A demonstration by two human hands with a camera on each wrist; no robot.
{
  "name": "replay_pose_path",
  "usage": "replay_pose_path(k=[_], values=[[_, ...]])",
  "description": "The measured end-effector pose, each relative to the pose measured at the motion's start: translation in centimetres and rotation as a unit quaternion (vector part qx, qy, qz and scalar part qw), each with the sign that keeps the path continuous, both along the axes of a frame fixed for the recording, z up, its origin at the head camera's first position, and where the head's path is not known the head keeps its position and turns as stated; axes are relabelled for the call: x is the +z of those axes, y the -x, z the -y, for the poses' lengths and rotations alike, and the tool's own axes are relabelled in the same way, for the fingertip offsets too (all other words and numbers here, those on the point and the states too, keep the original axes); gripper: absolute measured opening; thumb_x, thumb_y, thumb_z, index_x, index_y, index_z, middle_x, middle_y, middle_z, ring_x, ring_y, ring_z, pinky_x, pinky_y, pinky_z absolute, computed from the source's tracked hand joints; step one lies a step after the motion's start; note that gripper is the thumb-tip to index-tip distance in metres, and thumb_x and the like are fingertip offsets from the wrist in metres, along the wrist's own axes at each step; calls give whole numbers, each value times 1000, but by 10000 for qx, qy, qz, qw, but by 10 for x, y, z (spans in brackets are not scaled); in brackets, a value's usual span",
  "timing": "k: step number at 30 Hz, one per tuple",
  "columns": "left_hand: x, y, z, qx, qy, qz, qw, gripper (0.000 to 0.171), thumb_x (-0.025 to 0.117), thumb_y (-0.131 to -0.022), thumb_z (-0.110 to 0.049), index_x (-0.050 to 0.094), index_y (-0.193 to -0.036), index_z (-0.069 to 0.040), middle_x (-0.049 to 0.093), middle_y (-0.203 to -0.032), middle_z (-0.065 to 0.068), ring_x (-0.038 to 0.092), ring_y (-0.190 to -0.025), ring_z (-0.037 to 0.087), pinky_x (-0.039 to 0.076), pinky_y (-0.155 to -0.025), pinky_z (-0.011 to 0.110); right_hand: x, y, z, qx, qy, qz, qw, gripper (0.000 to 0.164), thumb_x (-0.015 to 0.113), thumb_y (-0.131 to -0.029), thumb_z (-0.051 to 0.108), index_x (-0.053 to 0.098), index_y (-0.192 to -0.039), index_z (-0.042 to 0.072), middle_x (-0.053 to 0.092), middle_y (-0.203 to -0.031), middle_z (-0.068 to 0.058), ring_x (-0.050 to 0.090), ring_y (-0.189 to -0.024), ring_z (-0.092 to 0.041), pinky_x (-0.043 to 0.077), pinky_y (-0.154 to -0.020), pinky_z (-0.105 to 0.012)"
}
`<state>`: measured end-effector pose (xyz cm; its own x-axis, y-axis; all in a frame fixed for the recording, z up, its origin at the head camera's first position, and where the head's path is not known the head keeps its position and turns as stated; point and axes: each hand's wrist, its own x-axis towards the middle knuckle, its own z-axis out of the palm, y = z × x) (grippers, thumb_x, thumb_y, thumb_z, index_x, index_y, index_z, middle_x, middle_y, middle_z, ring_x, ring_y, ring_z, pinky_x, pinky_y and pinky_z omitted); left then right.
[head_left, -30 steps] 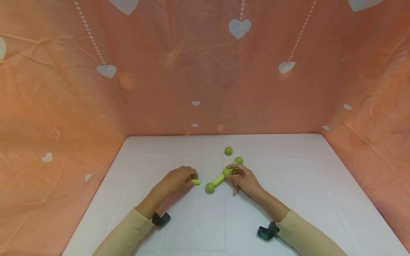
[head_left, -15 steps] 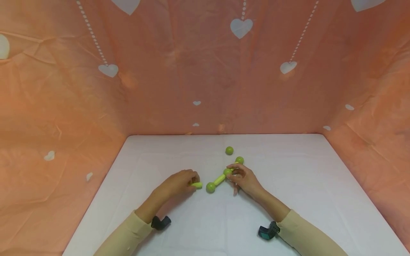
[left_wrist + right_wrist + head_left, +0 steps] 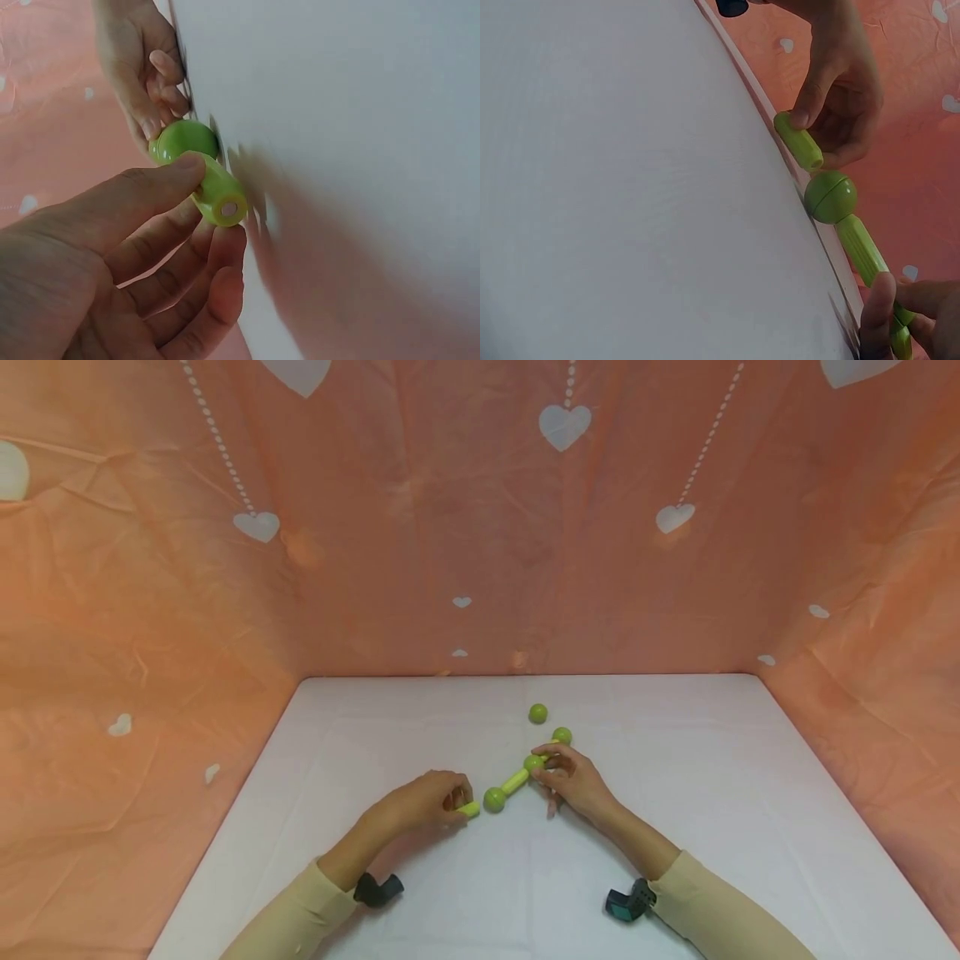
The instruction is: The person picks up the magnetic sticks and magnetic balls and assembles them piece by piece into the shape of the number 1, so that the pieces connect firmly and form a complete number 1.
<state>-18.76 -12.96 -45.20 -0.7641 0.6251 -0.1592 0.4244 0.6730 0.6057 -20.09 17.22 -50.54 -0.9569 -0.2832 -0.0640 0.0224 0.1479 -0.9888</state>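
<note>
We judge this an alignment step: over the bench (image 3: pixel 495 893), the left grip (image 3: pixel 423 802) pinches a rod (image 3: pixel 471 809) just beside the end ball (image 3: pixel 494 800); the right grip (image 3: pixel 576 781) pinches the middle ball (image 3: pixel 533 763). Joining would call for squaring rod to ball.

The left sleeve (image 3: pixel 294 906) and right sleeve (image 3: pixel 723 902) are plain beige cloth, lightly creased, ending short of the wrists and leaving the left hand (image 3: pixel 435 797) and right hand (image 3: pixel 576 782) bare. By the left sleeve's edge sits a black left camera (image 3: pixel 378 891), bent in outline. The right camera (image 3: pixel 628 902) is black too, boxier, with a teal panel (image 3: pixel 620 912) on its front.
</note>
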Motion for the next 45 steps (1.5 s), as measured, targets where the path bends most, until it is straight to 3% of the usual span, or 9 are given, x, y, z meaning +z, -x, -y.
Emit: replay_pose_path(k=[20, 45], values=[[-4, -1, -8, -33, -145, 221, 9996, 20, 83, -92, -4, 72, -108, 0, 63, -84, -3, 57, -77, 11, 50, -69, 24, -3, 1, -2, 42, 33, -21, 10000, 43, 75, -102, 10, 60, -141, -1, 63, -102, -17, 62, -54, -14, 57, -54, -29], [-4, -2, -15, -3, -132, 207, 9997, 19, 83, -95, -8, 73, -110, -1, 65, -85, -4, 58, -78, 9, 51, -70, 24, -2, 1, 0, 22, 60, -53, 10000, 40, 74, -102, 9, 61, -139, 0, 63, -101, -18, 62, -54, -14, 57, -54, -29]])
